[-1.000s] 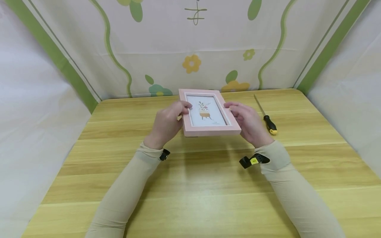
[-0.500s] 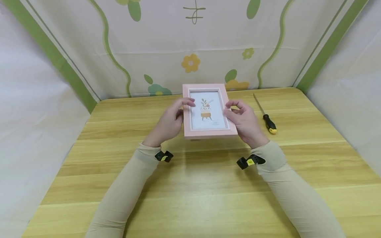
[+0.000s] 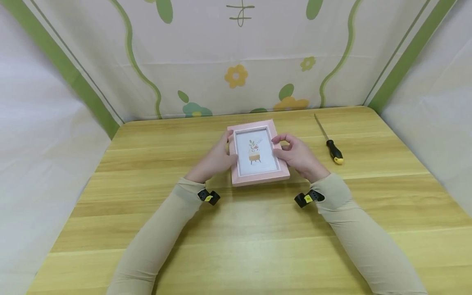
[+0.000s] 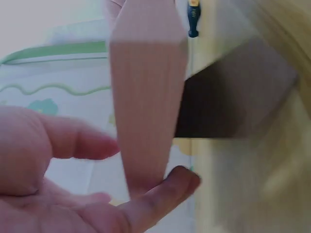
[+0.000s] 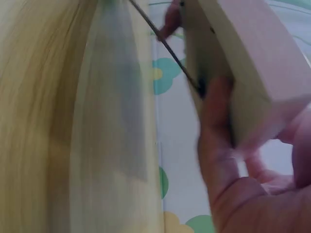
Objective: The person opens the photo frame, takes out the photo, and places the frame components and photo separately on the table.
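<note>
A pink picture frame with a white inner border holds a print of a potted plant. It is held just over the table, face up toward the head view and turned slightly. My left hand grips its left side, with the thumb on the front and a finger curled behind the edge in the left wrist view. On the right side, my right hand pinches the border, and its fingers reach round to the back in the right wrist view. A dark support leg sticks out from the frame's back.
A screwdriver with a black and yellow handle lies on the wooden table to the right. A flower-patterned cloth hangs behind the table's far edge, with white cloth at both sides.
The frame has come lower and nearer to me and has turned a little anticlockwise. My left hand has shifted its grip, and my right hand has moved along with the frame.
</note>
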`<state>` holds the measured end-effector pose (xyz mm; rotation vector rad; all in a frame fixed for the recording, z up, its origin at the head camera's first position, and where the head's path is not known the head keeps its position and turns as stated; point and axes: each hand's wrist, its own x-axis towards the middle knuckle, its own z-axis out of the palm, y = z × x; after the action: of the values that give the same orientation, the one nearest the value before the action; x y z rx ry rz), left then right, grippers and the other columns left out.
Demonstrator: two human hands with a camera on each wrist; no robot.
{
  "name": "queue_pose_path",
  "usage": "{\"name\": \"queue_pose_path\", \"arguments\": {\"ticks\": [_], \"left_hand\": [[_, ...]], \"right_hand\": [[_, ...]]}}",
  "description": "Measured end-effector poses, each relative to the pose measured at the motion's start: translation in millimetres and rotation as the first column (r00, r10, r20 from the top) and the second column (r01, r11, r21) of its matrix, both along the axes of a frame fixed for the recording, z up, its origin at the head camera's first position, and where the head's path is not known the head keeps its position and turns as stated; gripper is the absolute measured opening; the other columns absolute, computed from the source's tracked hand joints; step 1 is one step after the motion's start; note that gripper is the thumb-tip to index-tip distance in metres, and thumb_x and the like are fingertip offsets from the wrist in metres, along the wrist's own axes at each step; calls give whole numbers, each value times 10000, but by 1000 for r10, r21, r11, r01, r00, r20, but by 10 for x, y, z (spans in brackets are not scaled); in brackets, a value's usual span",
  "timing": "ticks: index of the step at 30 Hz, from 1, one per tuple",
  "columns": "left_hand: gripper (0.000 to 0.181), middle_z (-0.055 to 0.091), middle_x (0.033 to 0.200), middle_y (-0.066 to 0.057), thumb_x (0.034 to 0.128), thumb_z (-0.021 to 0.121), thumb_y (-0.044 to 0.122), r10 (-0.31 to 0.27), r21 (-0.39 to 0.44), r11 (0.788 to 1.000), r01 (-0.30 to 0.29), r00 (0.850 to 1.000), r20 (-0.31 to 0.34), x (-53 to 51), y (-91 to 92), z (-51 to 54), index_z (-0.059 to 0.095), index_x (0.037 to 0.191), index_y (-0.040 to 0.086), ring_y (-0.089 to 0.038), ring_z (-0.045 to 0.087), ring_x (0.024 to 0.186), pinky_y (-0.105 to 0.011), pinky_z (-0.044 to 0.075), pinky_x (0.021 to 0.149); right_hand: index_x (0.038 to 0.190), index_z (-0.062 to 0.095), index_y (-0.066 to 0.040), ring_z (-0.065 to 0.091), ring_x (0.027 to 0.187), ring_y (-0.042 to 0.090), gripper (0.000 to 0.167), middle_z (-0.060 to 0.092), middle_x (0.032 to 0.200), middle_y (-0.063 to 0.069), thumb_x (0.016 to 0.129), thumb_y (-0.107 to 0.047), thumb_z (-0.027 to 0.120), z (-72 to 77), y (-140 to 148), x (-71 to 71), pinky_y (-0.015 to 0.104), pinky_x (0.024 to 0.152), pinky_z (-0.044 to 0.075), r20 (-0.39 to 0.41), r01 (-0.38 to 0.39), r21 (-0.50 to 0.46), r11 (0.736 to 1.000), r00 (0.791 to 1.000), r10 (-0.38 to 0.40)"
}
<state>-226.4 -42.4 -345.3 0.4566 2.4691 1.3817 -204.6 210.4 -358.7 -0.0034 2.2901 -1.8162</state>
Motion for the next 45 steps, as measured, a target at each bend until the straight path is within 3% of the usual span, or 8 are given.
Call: {"name": "queue_pose_path", "arguments": {"ticks": [4, 6, 10, 19, 25, 36, 40, 45], "left_hand": [[854, 246, 1600, -170, 925, 637, 30, -89, -113, 990, 88, 996, -3, -7, 12, -109, 109, 1594, 82, -245, 409, 1327, -398, 376, 1074], [854, 238, 1603, -172, 927, 646, 30, -110, -120, 987, 109, 994, 5, -3, 11, -136, 116, 1594, 84, -250, 305, 1416, -415, 255, 1150], [850, 224, 1609, -169, 921, 654, 13, -105, -97, 990, 106, 994, 18, 6, 11, -142, 142, 1594, 107, -286, 285, 1435, -431, 273, 1141], [821, 256, 1604, -138, 910, 685, 42, -89, -140, 986, 91, 996, 19, 18, 29, -121, 216, 1578, 132, -265, 279, 1441, -438, 266, 1145], [875, 261, 1599, -122, 884, 711, 41, -71, -117, 990, 74, 997, 26, 28, 42, -131, 195, 1581, 156, -255, 342, 1397, -439, 301, 1128], [876, 253, 1605, -148, 880, 721, 61, -68, -149, 987, 60, 996, -49, 44, 88, -119, 200, 1580, 138, -307, 280, 1444, -478, 259, 1142], [848, 260, 1603, -149, 896, 700, 71, -52, -131, 990, 44, 997, -56, 49, 77, -63, 203, 1579, 152, -283, 377, 1370, -457, 357, 1090], [839, 309, 1571, -157, 905, 694, 94, -11, -82, 997, 3, 995, -99, 63, 47, 25, 200, 1578, 174, -259, 571, 1089, -378, 531, 828]], "right_hand": [[1280, 531, -57, 650, 882, 230, 307, 604, 1156, 231, 976, -51, 573, -64, 7, -16, 292, 697, 551, 55, -60, 147, 987, 997, 53], [1296, 530, -50, 645, 890, 235, 324, 600, 1152, 233, 974, -56, 565, -81, 6, -14, 299, 709, 547, 63, -95, 197, 976, 994, 84], [1380, 472, -65, 663, 881, 249, 419, 596, 1167, 237, 972, -75, 565, -84, -8, 4, 332, 720, 553, 63, -144, 259, 955, 989, 132], [1590, 11, -69, 627, 1112, 349, 823, 504, 1359, 298, 989, -107, 572, -58, -21, 36, 422, 893, 533, 92, -159, 271, 949, 986, 139], [1592, 33, -76, 668, 1003, 295, 840, 547, 1294, 247, 979, -139, 604, -75, -19, 32, 399, 852, 544, 86, -163, 286, 944, 986, 145], [1589, 61, -50, 658, 971, 315, 887, 576, 1238, 271, 939, -211, 642, -29, -71, 65, 460, 875, 528, -19, -97, 473, 875, 993, 120], [1599, 54, -95, 690, 861, 286, 888, 620, 1158, 257, 950, -251, 639, 33, -58, 74, 404, 747, 565, -36, -79, 448, 891, 994, 106], [1605, 89, -128, 688, 776, 248, 865, 663, 1064, 236, 952, -263, 640, 92, -40, 80, 346, 658, 565, -122, -33, 377, 926, 989, 85]]}}
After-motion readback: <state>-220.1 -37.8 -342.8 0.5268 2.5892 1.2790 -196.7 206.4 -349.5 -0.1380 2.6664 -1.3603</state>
